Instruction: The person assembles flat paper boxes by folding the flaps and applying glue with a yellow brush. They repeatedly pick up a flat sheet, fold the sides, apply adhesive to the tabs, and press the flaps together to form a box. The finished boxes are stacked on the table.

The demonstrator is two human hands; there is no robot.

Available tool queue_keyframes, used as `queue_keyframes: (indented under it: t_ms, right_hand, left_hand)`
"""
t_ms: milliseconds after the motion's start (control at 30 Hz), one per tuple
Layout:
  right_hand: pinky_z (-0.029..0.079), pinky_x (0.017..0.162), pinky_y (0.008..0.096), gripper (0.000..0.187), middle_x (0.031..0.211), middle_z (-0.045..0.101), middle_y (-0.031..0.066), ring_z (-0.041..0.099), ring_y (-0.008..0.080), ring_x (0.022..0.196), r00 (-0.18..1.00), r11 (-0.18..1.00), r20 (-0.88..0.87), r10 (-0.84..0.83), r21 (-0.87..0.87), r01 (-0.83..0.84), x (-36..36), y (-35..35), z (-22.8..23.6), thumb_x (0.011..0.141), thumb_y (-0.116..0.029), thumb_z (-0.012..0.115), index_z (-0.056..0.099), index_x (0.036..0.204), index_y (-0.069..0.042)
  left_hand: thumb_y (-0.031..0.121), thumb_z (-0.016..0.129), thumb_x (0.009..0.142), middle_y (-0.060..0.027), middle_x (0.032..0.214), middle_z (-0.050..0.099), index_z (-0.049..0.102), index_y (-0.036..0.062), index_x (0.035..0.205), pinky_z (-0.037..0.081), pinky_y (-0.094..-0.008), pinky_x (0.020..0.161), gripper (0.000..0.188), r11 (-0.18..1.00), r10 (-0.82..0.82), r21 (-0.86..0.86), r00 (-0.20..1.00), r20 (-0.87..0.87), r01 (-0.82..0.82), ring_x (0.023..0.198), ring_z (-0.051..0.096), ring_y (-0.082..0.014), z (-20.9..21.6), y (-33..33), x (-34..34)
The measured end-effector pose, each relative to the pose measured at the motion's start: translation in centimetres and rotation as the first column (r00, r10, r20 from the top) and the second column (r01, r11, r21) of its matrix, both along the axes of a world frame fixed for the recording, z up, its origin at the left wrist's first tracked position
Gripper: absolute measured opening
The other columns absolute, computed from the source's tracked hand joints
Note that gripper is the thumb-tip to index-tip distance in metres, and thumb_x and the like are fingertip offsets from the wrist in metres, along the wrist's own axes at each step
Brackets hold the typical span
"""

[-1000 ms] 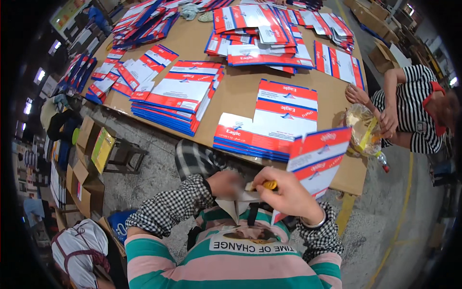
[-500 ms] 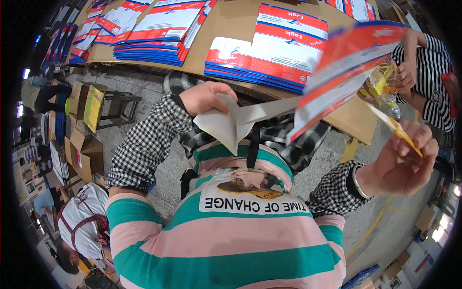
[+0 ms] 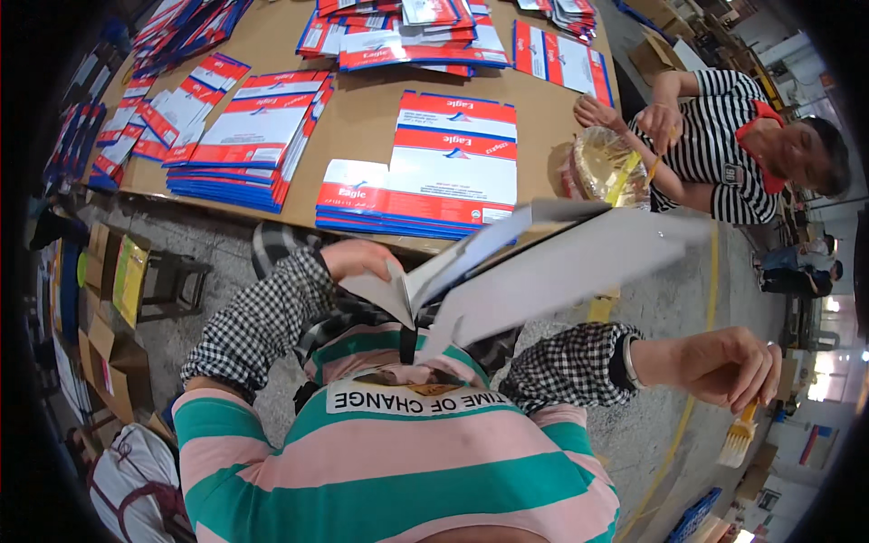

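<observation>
My left hand (image 3: pixel 364 260) is closed on the edge of a partly folded cardboard carton (image 3: pixel 561 271) in front of my chest. Its panels stand at angles, blurred by motion, with plain grey-white inner faces showing. Out to the right, my right hand (image 3: pixel 724 366) grips the yellow handle of a flat brush (image 3: pixel 740 439), its pale bristles pointing down. Beyond the carton, a stack of flat red, white and blue cartons (image 3: pixel 453 172) lies at the near table edge.
The brown table (image 3: pixel 358 136) carries more carton stacks (image 3: pixel 249 127) at left and back. At its right end a co-worker (image 3: pixel 715 145) reaches over a plastic-lined bowl (image 3: pixel 593 167). A small stand (image 3: pixel 176 281) and opened cardboard boxes (image 3: pixel 113 362) are at left.
The carton has swung round, so its plain inside shows instead of the printed face. My right hand has lowered and turned, bringing the bristles downward. The view takes in more table.
</observation>
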State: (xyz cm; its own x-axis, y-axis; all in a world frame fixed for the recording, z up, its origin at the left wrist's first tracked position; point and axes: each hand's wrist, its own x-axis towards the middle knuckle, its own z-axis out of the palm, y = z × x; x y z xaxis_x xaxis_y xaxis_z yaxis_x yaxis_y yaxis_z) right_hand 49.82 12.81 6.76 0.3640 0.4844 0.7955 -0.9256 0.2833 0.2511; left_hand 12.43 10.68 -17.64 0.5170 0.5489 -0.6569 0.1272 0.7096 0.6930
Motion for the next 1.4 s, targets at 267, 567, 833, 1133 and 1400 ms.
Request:
queue_keyframes:
  t_ms: [267,567,833,1133,1400]
  right_hand:
    - [0.045,0.055,0.0229,0.011,0.08,0.051,0.007,0.05,0.0112,0.058,0.978,0.983,0.188,0.091,-0.175,-0.058,-6.5,6.6,-0.1,0.087,-0.005,0.057,0.051,0.08,0.001]
    - [0.044,0.052,0.0237,0.025,0.082,0.051,0.0089,0.046,0.0123,0.056,0.939,0.967,0.34,0.061,-0.255,0.029,-6.4,6.9,-1.8,0.095,-0.016,0.049,0.048,0.077,0.002]
    - [0.042,0.049,0.0231,0.028,0.083,0.052,0.0094,0.045,0.0103,0.053,0.974,0.976,0.199,-0.109,-0.163,0.142,-4.7,6.5,-1.2,0.097,-0.021,0.044,0.049,0.082,0.002]
    - [0.038,0.047,0.0242,0.034,0.084,0.055,0.0134,0.044,0.0113,0.055,0.963,0.967,0.248,0.109,-0.25,-0.045,-12.5,11.3,-1.8,0.099,-0.025,0.04,0.052,0.086,0.003]
    - [0.038,0.047,0.0249,0.033,0.084,0.056,0.0127,0.044,0.0098,0.048,0.933,0.972,0.298,0.201,-0.177,-0.153,-19.1,13.6,-1.0,0.101,-0.028,0.033,0.051,0.09,-0.002]
  left_hand:
    - [0.004,0.054,0.081,-0.0199,0.101,0.062,0.056,-0.0082,0.105,0.056,-0.0322,0.079,0.028,0.917,0.196,-0.387,0.954,0.225,-0.097,0.092,0.065,-0.0252,1.3,-2.3,1.8]
    - [0.007,0.061,0.077,-0.0094,0.097,0.065,0.061,0.0022,0.111,0.049,-0.0263,0.075,0.035,0.986,0.079,-0.146,0.997,0.017,-0.076,0.084,0.062,-0.0153,0.0,-4.3,-4.6]
    - [0.004,0.061,0.077,-0.0113,0.102,0.064,0.062,0.0002,0.11,0.049,-0.0279,0.083,0.034,0.968,0.14,-0.222,0.987,0.081,-0.119,0.092,0.062,-0.0185,-1.1,-5.7,-5.2]
    - [0.008,0.06,0.083,-0.0043,0.103,0.064,0.06,0.005,0.116,0.047,-0.0228,0.08,0.033,0.975,0.044,-0.224,0.976,0.211,0.005,0.089,0.06,-0.0106,-3.5,-5.8,-6.2]
    - [0.008,0.059,0.085,-0.0066,0.105,0.063,0.055,0.0019,0.12,0.046,-0.0248,0.084,0.035,0.936,0.223,-0.339,0.904,0.365,-0.094,0.098,0.059,-0.0117,-4.7,-7.5,-6.6]
